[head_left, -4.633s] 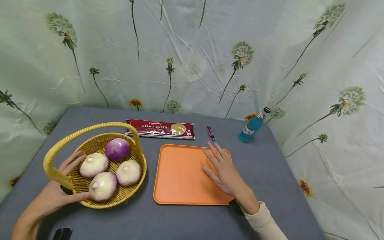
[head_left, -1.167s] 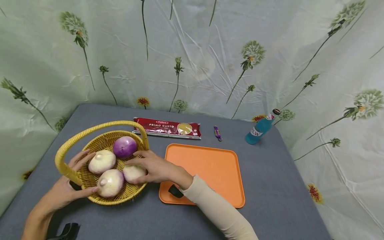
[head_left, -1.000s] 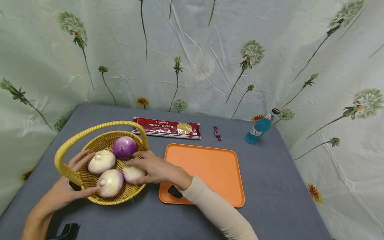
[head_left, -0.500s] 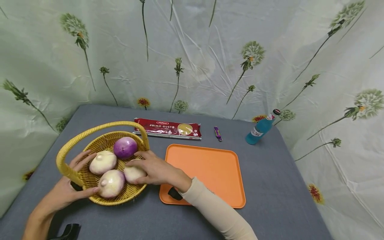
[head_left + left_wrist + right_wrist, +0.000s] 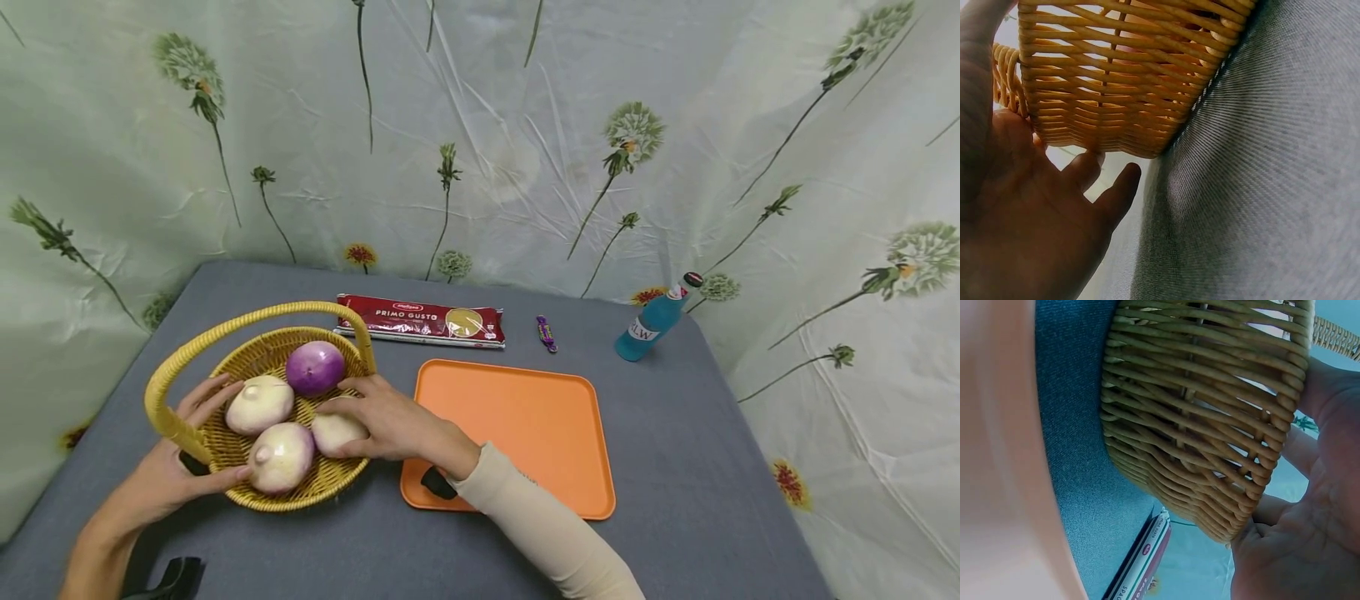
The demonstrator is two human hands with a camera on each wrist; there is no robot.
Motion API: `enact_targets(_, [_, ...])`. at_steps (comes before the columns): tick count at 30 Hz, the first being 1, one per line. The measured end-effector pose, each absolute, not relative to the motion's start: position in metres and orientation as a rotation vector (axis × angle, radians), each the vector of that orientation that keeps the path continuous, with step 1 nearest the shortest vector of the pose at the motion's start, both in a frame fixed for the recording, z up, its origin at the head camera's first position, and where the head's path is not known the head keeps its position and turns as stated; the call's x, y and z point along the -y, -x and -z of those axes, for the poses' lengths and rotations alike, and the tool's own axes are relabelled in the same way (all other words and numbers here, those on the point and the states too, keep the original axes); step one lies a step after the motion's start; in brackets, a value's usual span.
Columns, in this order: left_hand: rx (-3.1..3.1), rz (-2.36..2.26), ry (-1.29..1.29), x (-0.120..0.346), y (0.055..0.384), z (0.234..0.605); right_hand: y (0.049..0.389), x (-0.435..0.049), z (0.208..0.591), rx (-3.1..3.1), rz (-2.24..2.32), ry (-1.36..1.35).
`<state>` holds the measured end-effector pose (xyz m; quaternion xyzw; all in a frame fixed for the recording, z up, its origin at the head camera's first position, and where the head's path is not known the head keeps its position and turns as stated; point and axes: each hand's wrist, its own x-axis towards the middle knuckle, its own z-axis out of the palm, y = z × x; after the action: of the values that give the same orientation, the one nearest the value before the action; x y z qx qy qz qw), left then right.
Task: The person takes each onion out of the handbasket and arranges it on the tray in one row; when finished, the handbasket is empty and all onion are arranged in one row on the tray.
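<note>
Table: standing before the curtain.
Basket: standing on the table, left side.
Four vegetables: lying inside the basket, as rear vegetable, left vegetable, front vegetable, right vegetable.
Left hand: resting over the basket's left rim, straddling the left end of the handle.
Right hand: extending over the right rim, gripping the right vegetable.
Sleeve: crossing above the tray's front edge.
Tray: lying right of the basket, near.
Packet: lying behind basket and tray.
Candy: lying behind the tray, between packet and bottle.
Bottle: standing at rear right.
</note>
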<state>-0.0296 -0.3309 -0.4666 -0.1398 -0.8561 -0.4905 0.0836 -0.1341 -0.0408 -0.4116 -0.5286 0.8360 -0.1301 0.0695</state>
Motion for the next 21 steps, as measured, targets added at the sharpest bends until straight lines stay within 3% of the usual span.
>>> enact_targets(21, [2.572,1.447,0.398,0.3289,0.029,0.4644,0.1339,0.0423,0.4144,-2.556,0.345,1.64])
